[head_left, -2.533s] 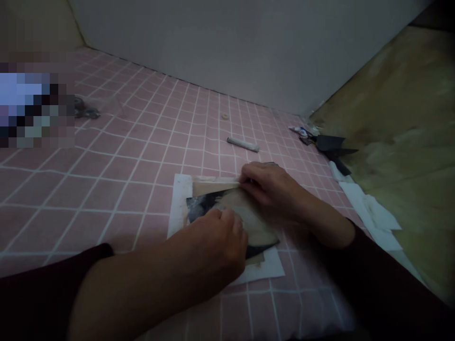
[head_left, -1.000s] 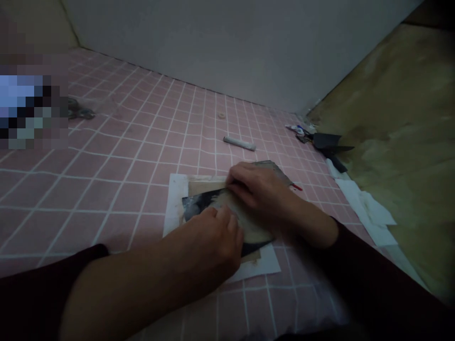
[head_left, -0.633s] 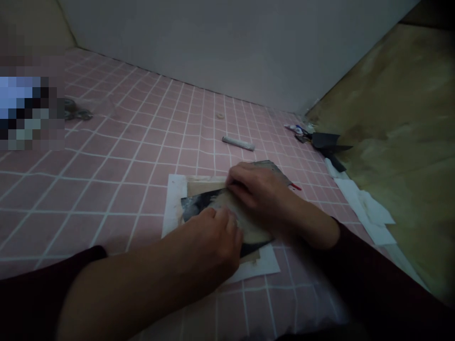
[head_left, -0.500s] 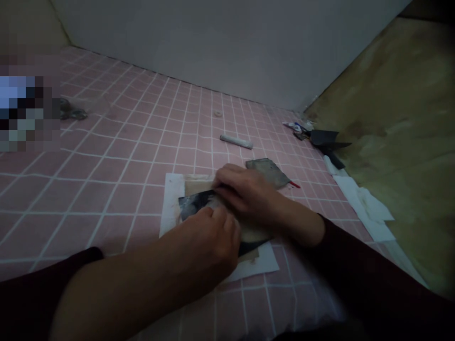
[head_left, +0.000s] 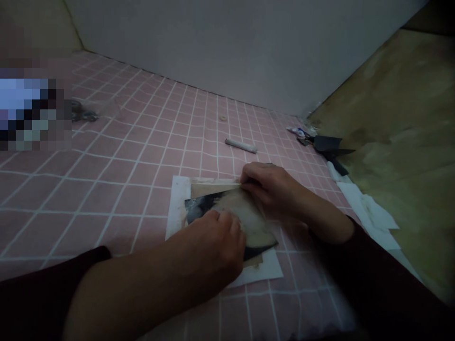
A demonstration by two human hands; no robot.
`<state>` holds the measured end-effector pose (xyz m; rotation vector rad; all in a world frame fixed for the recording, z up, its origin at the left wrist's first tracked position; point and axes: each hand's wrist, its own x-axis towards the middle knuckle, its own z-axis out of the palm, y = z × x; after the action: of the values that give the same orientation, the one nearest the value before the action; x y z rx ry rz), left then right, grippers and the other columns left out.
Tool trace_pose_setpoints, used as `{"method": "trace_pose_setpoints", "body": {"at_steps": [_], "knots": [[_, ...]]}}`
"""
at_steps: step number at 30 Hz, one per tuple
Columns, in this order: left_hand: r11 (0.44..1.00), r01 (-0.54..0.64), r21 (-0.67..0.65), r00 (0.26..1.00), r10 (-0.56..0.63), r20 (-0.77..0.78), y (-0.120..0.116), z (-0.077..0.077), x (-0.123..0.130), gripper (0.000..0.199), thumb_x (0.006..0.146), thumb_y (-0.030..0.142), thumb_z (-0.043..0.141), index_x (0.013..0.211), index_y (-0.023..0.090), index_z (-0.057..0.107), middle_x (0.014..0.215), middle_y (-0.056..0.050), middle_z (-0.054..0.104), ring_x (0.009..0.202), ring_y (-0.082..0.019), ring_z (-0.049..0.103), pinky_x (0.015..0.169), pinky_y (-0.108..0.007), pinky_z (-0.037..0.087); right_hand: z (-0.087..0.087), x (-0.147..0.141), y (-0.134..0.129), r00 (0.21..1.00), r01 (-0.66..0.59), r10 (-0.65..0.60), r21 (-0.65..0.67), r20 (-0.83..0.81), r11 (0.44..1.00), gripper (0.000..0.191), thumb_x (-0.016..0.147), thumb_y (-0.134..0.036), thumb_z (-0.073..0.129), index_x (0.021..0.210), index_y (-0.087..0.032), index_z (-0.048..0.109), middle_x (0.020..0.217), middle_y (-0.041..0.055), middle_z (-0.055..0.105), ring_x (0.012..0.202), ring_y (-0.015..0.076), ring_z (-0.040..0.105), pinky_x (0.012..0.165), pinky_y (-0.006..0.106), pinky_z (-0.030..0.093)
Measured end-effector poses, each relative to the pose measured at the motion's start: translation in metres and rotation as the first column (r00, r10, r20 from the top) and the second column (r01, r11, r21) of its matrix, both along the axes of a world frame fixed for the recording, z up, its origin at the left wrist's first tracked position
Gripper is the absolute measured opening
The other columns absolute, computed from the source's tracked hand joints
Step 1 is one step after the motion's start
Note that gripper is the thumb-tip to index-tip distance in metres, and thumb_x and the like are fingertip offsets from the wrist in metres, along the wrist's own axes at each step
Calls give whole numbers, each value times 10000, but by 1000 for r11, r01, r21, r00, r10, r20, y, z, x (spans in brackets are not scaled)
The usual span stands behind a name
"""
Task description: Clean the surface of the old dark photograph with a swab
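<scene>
A dark sheet (head_left: 254,218) with a pale beige smear over most of it lies at an angle on a tan square (head_left: 206,191). White paper (head_left: 270,267) shows beneath both. My left hand (head_left: 220,241) is closed over the left middle of the sheet, fingers curled; whatever they hold is hidden under them. At the sheet's far right corner, my right hand (head_left: 272,187) pinches the edge between thumb and fingers.
A pink checked cloth (head_left: 142,189) covers the table. Beyond my hands lie a grey tube (head_left: 241,145) and a small ring (head_left: 222,118). At the right are black-bladed tools (head_left: 329,144) and white papers (head_left: 377,222). A pixelated patch covers the far left.
My right hand has moved right, from the middle of the sheet's far edge to its far right corner, and now covers the grey piece with the red tip. My left hand stays nearly in place.
</scene>
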<state>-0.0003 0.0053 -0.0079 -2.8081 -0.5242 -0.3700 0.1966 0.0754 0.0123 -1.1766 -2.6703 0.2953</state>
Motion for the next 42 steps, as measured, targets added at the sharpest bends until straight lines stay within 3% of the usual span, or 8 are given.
{"method": "trace_pose_setpoints", "body": {"at_steps": [7, 11, 16, 21, 27, 32, 38, 42], "knots": [[999, -24, 28, 1000, 24, -14, 1, 1, 1, 203, 812, 136, 457, 812, 117, 659, 753, -109, 665, 607, -208, 561, 540, -335, 418, -3, -6, -3, 987, -152, 147, -84, -66, 985, 101, 896, -110, 475, 841, -193, 496, 877, 13, 547, 773, 134, 516, 707, 250, 395], [1000, -9, 6, 1000, 9, -15, 2, 1, 0, 171, 805, 138, 477, 828, 118, 645, 814, -118, 680, 627, -191, 560, 548, -319, 414, -3, 2, 1, 1000, 5, -5, -4, 6, 1000, 108, 852, -100, 529, 808, -194, 500, 794, -3, 549, 735, 144, 510, 694, 271, 383], [999, -33, 1, 999, 33, -35, 0, 2, 0, 165, 816, 134, 454, 774, 141, 613, 722, -91, 639, 595, -202, 537, 532, -336, 385, -3, -11, -4, 989, -113, 108, -38, -100, 993, 139, 941, -144, 435, 869, -179, 549, 905, 42, 568, 802, 149, 534, 730, 271, 416], [1000, -2, 0, 999, 2, -42, -1, 2, 0, 161, 808, 136, 484, 857, 112, 635, 842, -124, 676, 632, -187, 548, 564, -325, 388, -2, -7, -2, 999, -23, 23, -4, -25, 1000, 115, 891, -98, 495, 845, -181, 558, 847, 25, 574, 780, 155, 539, 727, 281, 405], [999, -29, 24, 999, 30, -33, -1, 2, 1, 162, 804, 125, 457, 761, 136, 612, 698, -87, 622, 590, -207, 542, 527, -336, 372, -5, -16, -6, 986, -116, 111, -39, -122, 992, 127, 928, -127, 458, 885, -162, 572, 906, 51, 586, 824, 155, 552, 745, 269, 421], [1000, -7, 1, 1000, 7, -27, -1, 1, 0, 162, 817, 126, 460, 797, 125, 621, 752, -101, 645, 615, -199, 550, 539, -327, 389, -2, -8, -3, 1000, -7, 7, 5, -11, 1000, 116, 881, -97, 498, 818, -181, 547, 821, 21, 573, 758, 152, 528, 715, 278, 394], [999, -28, 18, 999, 29, -24, -1, 0, 0, 164, 829, 138, 462, 810, 126, 625, 728, -91, 632, 609, -205, 548, 535, -335, 393, -4, -18, -7, 989, -111, 106, -41, -98, 993, 145, 936, -137, 428, 858, -179, 542, 886, 40, 576, 806, 149, 535, 729, 262, 407], [1000, -9, 10, 1000, 9, -25, 0, 1, 0, 159, 816, 132, 486, 831, 111, 643, 770, -110, 662, 623, -202, 566, 534, -322, 397, -1, -6, -2, 1000, 11, -11, 2, 9, 1000, 116, 867, -95, 494, 809, -185, 539, 809, 16, 573, 749, 151, 523, 713, 275, 383]]}}
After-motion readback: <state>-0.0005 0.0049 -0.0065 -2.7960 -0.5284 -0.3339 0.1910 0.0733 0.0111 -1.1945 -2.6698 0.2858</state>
